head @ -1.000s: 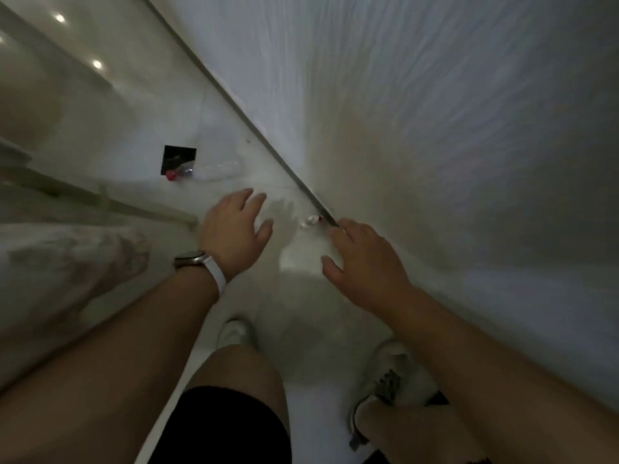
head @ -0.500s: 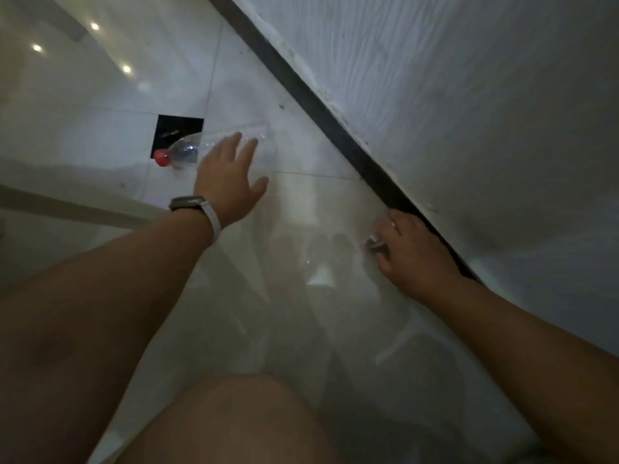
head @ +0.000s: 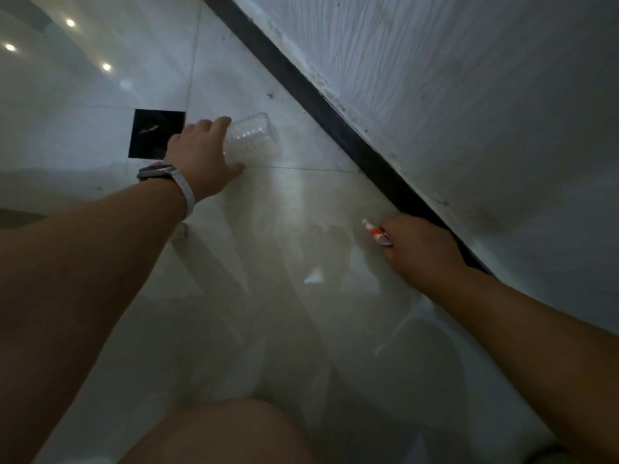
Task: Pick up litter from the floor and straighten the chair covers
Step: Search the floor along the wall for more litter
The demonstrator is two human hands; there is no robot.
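My knee (head: pixel 214 430) sits nearest, low over the floor (head: pixel 301 329), which is glossy pale tile and looks slippery.

Right side: my right arm reaches forward along the dark skirting strip (head: pixel 335 125) at the foot of the wall (head: pixel 469 95). My right hand (head: pixel 422 252) is curled closed, knuckles up, gripping a small wrapper (head: pixel 376 232), white with an orange band; its end sticks out past my fingers just above the floor, near the strip. I judge it nearly weightless, thin and soft. A closed fist is enough to keep it.

Left side: my left arm extends further out, a wristband (head: pixel 167 177) on the wrist. My left hand (head: pixel 201 155) is palm down, fingers wrapped over the near end of a clear plastic bottle (head: pixel 253 137) lying on its side on the floor, thumb low against the tile. The grip appears closed on it, though the fingertips are hidden. The neck end is covered by my hand; the ribbed base points away.

Handling, as a judgement: the bottle looks empty, so light, thin-walled and prone to crush or roll. Hold it around the body with moderate pressure.

Furthest: a dark square tile (head: pixel 155 133) lies just beyond my left hand. No chair covers are in view.
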